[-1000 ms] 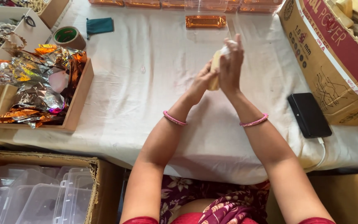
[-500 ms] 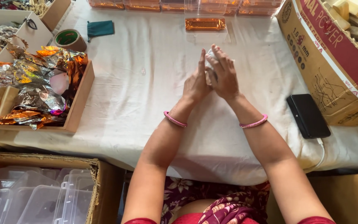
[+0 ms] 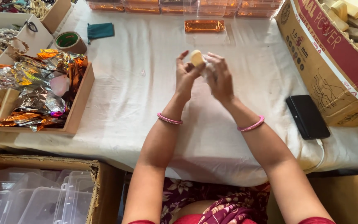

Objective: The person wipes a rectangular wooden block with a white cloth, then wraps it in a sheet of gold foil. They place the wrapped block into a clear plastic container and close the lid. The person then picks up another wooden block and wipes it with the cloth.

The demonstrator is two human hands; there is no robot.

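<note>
My left hand (image 3: 186,76) pinches a small pale cream block (image 3: 197,57) at its fingertips, raised above the white tablecloth (image 3: 146,103). Right beside it, my right hand (image 3: 219,79) is closed around crumpled clear plastic wrap (image 3: 208,66) that touches the block. Both wrists wear pink bangles. Straight beyond the hands lies an orange foil-wrapped bar (image 3: 204,26) in a clear tray.
A shallow cardboard tray of crinkled gold and silver foil (image 3: 34,89) sits at left, with a tape roll (image 3: 68,41) and teal cloth (image 3: 100,30) behind. A black phone (image 3: 307,117) and a large carton of pale blocks (image 3: 336,54) are at right. Clear plastic boxes (image 3: 30,199) fill a carton below.
The hands have dropped lower and nearer me. The palms, pressed together on the block before, have parted; the left fingers now pinch the block and the right grips the wrap.
</note>
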